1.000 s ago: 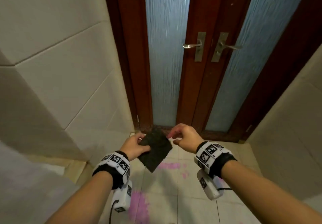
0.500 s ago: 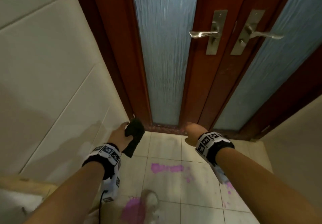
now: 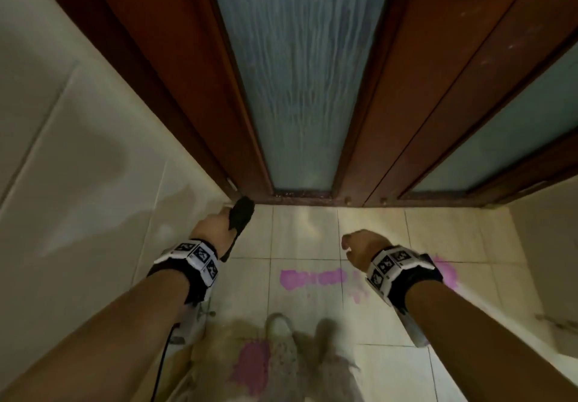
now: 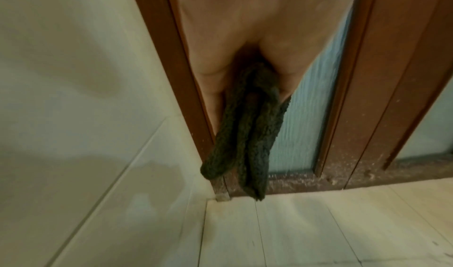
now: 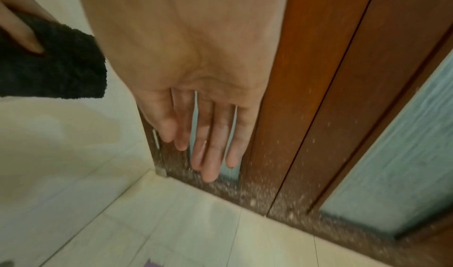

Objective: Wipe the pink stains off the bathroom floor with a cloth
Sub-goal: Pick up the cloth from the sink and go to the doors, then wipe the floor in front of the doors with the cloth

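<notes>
A folded dark cloth [image 3: 240, 215] hangs from my left hand [image 3: 219, 225], which pinches its upper end just above the floor by the door's left corner. From the left wrist the cloth [image 4: 245, 135] dangles down in thick folds, clear of the tiles. My right hand [image 3: 358, 245] hovers empty to the right, and its fingers [image 5: 210, 145] are straight and relaxed. Pink stains mark the pale floor tiles: a streak [image 3: 312, 278] between my wrists, a patch [image 3: 251, 367] near my feet, and another [image 3: 448, 271] partly behind my right wrist.
A brown wooden door [image 3: 384, 104] with frosted glass panels [image 3: 297, 73] stands close ahead, with its grimy sill [image 4: 318, 176] at floor level. A white tiled wall [image 3: 78, 167] runs along the left, another wall rises at the right, and my feet [image 3: 281, 336] are at the bottom.
My right hand has let go of the cloth and moved right. The left hand keeps the cloth, now folded, and has dropped nearer the floor as my view tilted down.
</notes>
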`<state>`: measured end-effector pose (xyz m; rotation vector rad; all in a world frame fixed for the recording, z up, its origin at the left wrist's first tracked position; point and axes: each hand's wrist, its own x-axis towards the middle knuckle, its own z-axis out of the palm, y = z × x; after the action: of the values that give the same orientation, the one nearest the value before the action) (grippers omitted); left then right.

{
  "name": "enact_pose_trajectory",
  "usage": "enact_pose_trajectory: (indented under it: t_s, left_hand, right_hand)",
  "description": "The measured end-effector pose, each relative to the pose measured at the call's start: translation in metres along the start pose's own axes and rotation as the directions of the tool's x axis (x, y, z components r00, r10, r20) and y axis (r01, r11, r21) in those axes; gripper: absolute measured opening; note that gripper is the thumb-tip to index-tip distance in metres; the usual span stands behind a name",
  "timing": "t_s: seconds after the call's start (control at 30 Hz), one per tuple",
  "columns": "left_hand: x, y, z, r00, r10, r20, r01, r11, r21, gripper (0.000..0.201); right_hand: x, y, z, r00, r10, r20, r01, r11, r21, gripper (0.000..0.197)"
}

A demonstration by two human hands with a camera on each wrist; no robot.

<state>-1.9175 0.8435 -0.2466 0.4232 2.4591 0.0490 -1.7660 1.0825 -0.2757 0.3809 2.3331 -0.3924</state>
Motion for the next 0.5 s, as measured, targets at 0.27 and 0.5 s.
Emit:
enact_pose_trajectory:
  t_s: [0.27, 0.5]
  left_hand:
    - [0.098, -0.062, 0.163, 0.988, -0.106, 0.112, 0.119, 0.986, -0.12, 0.042]
    - [0.223, -0.118, 0.255, 0.985, -0.17, 0.029, 0.172, 0.982, -0.077, 0.042]
  right_hand:
    - [0.133, 0.036, 0.133, 0.984, 0.058, 0.167, -0.056, 0.998, -0.022, 0.049]
    - [0.28, 0.047, 0.204, 0.993, -0.009, 0.118, 0.03, 0.983, -0.181, 0.045]
